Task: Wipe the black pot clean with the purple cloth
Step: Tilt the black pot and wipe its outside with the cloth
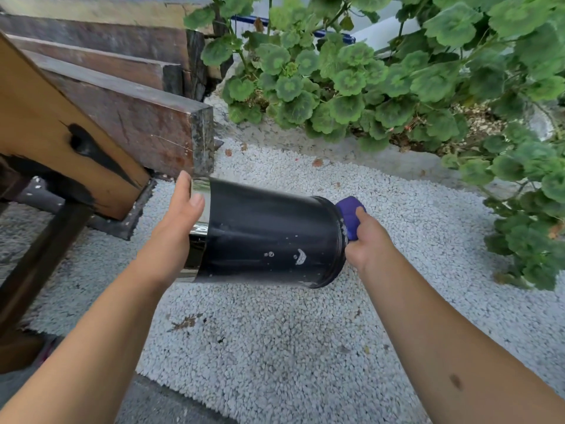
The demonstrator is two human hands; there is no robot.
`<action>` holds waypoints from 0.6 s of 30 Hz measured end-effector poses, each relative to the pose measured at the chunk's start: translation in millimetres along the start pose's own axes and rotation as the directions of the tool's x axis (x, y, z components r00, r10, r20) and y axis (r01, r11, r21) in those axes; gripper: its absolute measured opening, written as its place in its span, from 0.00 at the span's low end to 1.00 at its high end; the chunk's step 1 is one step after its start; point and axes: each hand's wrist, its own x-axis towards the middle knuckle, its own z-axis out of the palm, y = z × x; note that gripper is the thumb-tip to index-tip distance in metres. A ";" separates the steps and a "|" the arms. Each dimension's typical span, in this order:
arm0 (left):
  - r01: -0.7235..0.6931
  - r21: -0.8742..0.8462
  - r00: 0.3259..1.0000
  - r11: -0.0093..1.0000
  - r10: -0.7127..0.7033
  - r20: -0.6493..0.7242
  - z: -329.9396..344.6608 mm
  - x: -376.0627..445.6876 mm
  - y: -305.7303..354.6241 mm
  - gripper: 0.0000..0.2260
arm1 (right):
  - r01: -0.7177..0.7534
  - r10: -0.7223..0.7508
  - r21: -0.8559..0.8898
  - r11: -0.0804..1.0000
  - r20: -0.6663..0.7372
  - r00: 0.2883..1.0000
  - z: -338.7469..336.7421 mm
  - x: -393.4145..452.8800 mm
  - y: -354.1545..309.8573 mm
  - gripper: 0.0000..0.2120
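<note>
**Black pot held sideways over the gravel, purple cloth at its end**

The right hand (368, 240) has its fingers (361, 213) closed around a bunched purple cloth (350, 216), pressing it against the right-hand end of the black pot (269, 237). The left hand (174, 228) lies flat with its fingers (195, 201) spread open against the pot's opposite, left end, where a shiny metal rim (200, 185) shows; the palm props the pot rather than wrapping it.

The pot is lifted, lying on its side between the two hands, its ridged end toward the cloth. White specks and a pale smear (301, 257) mark its lower side near that end.

Below the pot lies pale gravel (275, 347). To the pot's left and behind it are stacked dark wooden beams (137, 123) and a lighter plank with a black knot (61, 142). Behind and to the right of the pot, round-leaved green plants (382, 81) grow over the gravel's edge.
</note>
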 end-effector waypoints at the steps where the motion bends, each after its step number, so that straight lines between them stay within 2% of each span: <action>1: -0.002 -0.014 1.000 1.000 0.002 0.004 -0.3 0.9 0.8 0.44 | -0.009 0.009 0.009 1.000 0.013 1.000 0.9 1.8 -4.6 0.19; 3: -0.009 0.013 1.000 1.000 0.009 0.027 -0.3 0.6 2.0 0.45 | -0.017 0.016 0.025 1.000 0.030 0.999 4.8 4.3 -9.9 0.18; 5: -0.082 0.133 0.997 0.988 0.080 0.015 0.0 0.2 1.6 0.44 | 0.004 -0.004 -0.002 1.000 0.056 0.998 7.8 1.0 -9.2 0.18; 6: -0.154 0.231 0.987 0.961 0.159 -0.003 0.6 0.3 2.0 0.42 | 0.063 -0.061 -0.046 0.997 0.058 0.996 9.3 -0.1 -7.4 0.18; 8: -0.304 0.415 0.942 0.858 0.336 -0.003 3.9 -0.6 5.1 0.38 | 0.285 -0.283 -0.190 0.939 0.040 0.958 13.4 -5.0 -3.2 0.18; 9: -0.355 0.480 0.918 0.802 0.395 0.018 6.1 -2.1 7.1 0.37 | 0.419 -0.424 -0.304 0.856 0.052 0.904 16.6 -10.9 -1.0 0.18; 10: -0.394 0.537 0.896 0.746 0.441 0.044 8.5 -4.2 8.9 0.36 | 0.536 -0.558 -0.430 0.727 0.086 0.825 20.3 -19.0 1.0 0.18; 12: -0.460 0.637 0.847 0.618 0.520 0.107 12.7 -8.5 10.9 0.36 | 0.674 -0.723 -0.577 0.461 0.196 0.663 29.5 -36.8 6.1 0.20; 14: -0.490 0.701 0.818 0.519 0.552 0.163 16.2 -10.4 14.1 0.36 | 0.748 -0.749 -0.586 0.312 0.333 0.573 43.4 -58.2 21.2 0.20; 16: -0.496 0.709 0.820 0.502 0.539 0.191 19.4 -7.4 18.2 0.38 | 0.835 -0.697 -0.524 0.166 0.537 0.475 56.6 -81.5 48.7 0.20; 18: -0.491 0.683 0.832 0.541 0.524 0.183 20.7 -3.6 20.4 0.40 | 0.916 -0.602 -0.397 -0.053 0.745 0.288 62.9 -100.7 78.8 0.21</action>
